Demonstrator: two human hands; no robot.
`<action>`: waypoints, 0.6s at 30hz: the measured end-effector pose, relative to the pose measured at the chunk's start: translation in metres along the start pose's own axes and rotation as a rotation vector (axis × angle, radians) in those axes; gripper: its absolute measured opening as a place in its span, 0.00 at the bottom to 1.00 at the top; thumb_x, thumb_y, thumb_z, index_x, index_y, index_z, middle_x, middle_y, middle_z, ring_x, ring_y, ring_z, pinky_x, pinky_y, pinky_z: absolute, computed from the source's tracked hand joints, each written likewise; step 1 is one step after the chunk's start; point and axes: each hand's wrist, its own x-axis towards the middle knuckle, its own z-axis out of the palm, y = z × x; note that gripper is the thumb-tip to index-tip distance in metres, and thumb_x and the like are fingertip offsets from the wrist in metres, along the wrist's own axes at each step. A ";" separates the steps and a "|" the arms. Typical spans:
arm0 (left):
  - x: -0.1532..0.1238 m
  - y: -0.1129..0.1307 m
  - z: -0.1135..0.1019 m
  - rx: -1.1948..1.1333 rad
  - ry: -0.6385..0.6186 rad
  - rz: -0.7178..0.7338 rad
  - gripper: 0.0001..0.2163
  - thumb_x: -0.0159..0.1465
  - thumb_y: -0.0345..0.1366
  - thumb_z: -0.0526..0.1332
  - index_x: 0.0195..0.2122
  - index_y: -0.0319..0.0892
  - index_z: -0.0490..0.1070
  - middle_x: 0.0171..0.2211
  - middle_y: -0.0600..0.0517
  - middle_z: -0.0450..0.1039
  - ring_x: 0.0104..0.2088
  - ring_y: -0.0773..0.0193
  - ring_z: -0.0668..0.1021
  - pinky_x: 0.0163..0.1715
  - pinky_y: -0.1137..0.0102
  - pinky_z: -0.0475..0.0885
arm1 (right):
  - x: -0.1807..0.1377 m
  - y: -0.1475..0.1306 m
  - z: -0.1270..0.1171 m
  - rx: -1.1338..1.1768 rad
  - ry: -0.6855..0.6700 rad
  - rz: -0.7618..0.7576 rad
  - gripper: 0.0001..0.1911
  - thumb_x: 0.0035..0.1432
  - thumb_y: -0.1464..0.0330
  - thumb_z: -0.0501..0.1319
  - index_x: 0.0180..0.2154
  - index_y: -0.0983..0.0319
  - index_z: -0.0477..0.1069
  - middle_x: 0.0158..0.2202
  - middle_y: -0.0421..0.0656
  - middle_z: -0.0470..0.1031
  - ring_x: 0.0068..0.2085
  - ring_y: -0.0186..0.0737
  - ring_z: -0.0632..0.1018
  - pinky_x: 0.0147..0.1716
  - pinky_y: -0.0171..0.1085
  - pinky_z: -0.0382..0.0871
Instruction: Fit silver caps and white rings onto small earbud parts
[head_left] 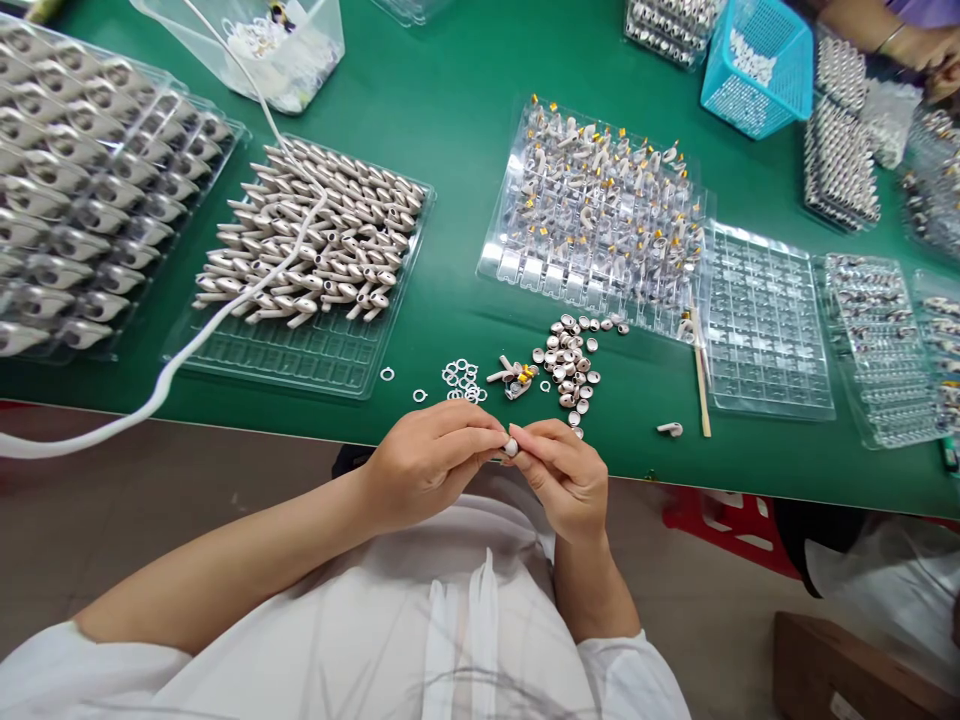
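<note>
At the table's front edge, my left hand (435,455) and my right hand (566,475) meet, both closed in a pinch. Between their fingertips is a small pale earbud piece (511,448), mostly covered by the fingers. Just beyond the hands lie small oval earbud caps (574,365) in a loose pile. Left of that pile are a few earbud stems with gold-coloured flex strips (517,377) and scattered white rings (461,375). A single earbud (670,429) lies farther right, near a thin wooden stick (703,385).
A tray of earbud shells (322,235) stands left, crossed by a white cable (225,310). Larger shell trays (82,190) and a plastic tub (300,60) lie beyond. Parts trays (592,210), a see-through tray (769,320) and a blue basket (757,75) fill the right, near another person's hand (926,50).
</note>
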 end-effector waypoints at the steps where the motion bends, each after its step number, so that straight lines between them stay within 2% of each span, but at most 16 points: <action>1: 0.000 0.001 0.000 -0.002 0.012 -0.002 0.08 0.63 0.22 0.60 0.42 0.38 0.73 0.35 0.45 0.79 0.36 0.64 0.80 0.36 0.71 0.78 | 0.000 0.000 0.000 -0.007 0.003 -0.002 0.20 0.60 0.76 0.63 0.51 0.51 0.76 0.41 0.43 0.78 0.36 0.35 0.81 0.32 0.33 0.78; 11: 0.003 0.006 0.002 -0.003 0.067 -0.131 0.04 0.63 0.24 0.62 0.36 0.38 0.74 0.31 0.49 0.79 0.32 0.67 0.81 0.34 0.75 0.77 | -0.001 -0.001 0.003 -0.065 0.011 -0.047 0.22 0.60 0.76 0.62 0.53 0.51 0.74 0.41 0.43 0.78 0.38 0.36 0.80 0.33 0.35 0.78; 15: 0.002 0.006 0.003 0.020 0.077 -0.118 0.04 0.63 0.25 0.62 0.36 0.39 0.73 0.32 0.50 0.80 0.33 0.67 0.81 0.35 0.75 0.77 | -0.001 -0.001 0.003 -0.029 0.016 -0.015 0.21 0.60 0.76 0.63 0.52 0.51 0.75 0.41 0.44 0.78 0.39 0.38 0.80 0.36 0.37 0.79; 18: 0.002 0.006 0.003 0.038 0.061 -0.091 0.03 0.64 0.25 0.62 0.37 0.39 0.73 0.32 0.49 0.80 0.34 0.67 0.81 0.35 0.75 0.77 | -0.001 -0.001 0.004 0.011 0.038 0.033 0.19 0.59 0.75 0.64 0.50 0.51 0.76 0.40 0.43 0.78 0.37 0.37 0.81 0.33 0.35 0.80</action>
